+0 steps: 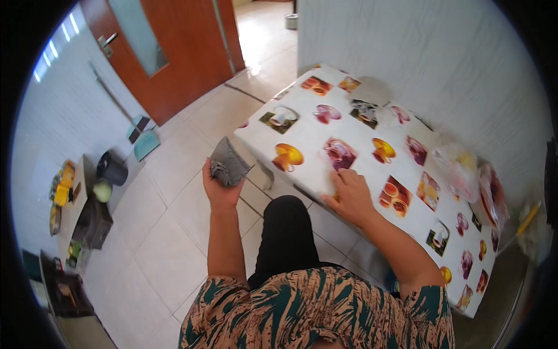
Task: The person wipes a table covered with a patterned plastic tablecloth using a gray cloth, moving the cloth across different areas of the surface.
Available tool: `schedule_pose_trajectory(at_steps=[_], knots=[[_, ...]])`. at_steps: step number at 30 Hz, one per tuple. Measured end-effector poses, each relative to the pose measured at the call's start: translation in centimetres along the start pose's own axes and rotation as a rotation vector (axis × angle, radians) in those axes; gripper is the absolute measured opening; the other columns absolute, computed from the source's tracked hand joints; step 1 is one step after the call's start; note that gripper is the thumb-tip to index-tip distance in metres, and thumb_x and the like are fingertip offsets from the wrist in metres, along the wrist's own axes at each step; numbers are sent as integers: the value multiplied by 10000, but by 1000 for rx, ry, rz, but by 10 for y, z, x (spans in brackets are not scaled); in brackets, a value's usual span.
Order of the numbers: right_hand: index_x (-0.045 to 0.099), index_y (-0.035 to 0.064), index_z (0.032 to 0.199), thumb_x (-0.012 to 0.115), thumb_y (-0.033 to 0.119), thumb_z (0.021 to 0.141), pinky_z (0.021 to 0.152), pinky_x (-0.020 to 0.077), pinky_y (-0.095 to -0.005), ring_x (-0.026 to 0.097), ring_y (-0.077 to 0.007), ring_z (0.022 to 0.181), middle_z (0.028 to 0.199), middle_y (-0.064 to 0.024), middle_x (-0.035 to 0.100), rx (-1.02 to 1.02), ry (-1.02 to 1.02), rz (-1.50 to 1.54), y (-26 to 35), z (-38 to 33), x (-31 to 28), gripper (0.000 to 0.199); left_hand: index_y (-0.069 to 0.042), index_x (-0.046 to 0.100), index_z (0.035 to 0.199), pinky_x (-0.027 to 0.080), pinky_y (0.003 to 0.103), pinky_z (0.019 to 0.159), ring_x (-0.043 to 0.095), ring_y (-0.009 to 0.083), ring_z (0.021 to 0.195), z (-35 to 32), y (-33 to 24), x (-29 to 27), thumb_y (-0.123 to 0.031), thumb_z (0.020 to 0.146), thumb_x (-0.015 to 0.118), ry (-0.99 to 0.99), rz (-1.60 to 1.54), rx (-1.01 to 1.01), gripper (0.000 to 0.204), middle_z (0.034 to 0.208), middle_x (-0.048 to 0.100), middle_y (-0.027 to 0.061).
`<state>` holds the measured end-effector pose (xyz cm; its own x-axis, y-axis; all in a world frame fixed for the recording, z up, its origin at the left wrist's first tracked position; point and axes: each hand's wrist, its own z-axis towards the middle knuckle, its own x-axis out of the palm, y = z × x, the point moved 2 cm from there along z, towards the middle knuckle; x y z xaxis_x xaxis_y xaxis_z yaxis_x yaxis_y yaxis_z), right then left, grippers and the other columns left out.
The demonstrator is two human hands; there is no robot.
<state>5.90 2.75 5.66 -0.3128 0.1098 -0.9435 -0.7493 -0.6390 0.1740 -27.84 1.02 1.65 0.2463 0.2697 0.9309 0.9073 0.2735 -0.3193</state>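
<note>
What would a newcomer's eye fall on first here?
Likely the white table covering printed with colourful cups, across the right half. Beside it, the left hand holds a crumpled grey cloth, and the right hand rests on the covering's near edge. A reddish-brown door with a pale panel stands at upper left.

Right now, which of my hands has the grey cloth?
Your left hand: the grey cloth sits in its grip, off to the left of the printed tablecloth. Your right hand shows no cloth and lies at the tablecloth's edge.
</note>
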Motion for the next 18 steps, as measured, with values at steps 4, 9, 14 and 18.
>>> schedule_pose_trajectory(at_steps=[4, 9, 14, 18], knots=[[538, -15, 1279, 662, 388, 863, 1031, 371, -417, 463, -312, 1272, 1338, -190, 511, 38, 87, 47, 5, -18, -10, 592, -47, 578, 1205, 468, 469, 997, 612, 289, 1103, 10, 5, 4, -160, 869, 646, -177, 166, 119, 361, 1204, 645, 98], [545, 7, 1294, 722, 269, 830, 1048, 359, -445, 454, -307, 1309, 1390, -186, 499, 123, 42, 48, -5, -95, -40, 562, -46, 559, 1253, 455, 473, 996, 593, 336, 1143, 38, 20, 51, -107, 840, 654, -68, 948, 673, 428, 1219, 636, 129], [593, 20, 1233, 737, 192, 809, 1050, 353, -461, 506, -346, 1233, 1411, -195, 503, 434, -206, 13, -27, -178, -64, 480, -200, 370, 1501, 210, 615, 1135, 235, 341, 1468, 62, 84, 21, -299, 864, 639, 369, 2527, 638, 699, 1560, 313, 160], [581, -7, 1250, 636, 223, 914, 1047, 339, -472, 493, -370, 1248, 1402, -204, 503, 677, -258, -189, -53, -243, -74, 411, -210, 357, 1511, 209, 608, 1140, 249, 364, 1461, 54, 115, 18, -353, 856, 652, 574, 2497, 729, 732, 1564, 305, 182]])
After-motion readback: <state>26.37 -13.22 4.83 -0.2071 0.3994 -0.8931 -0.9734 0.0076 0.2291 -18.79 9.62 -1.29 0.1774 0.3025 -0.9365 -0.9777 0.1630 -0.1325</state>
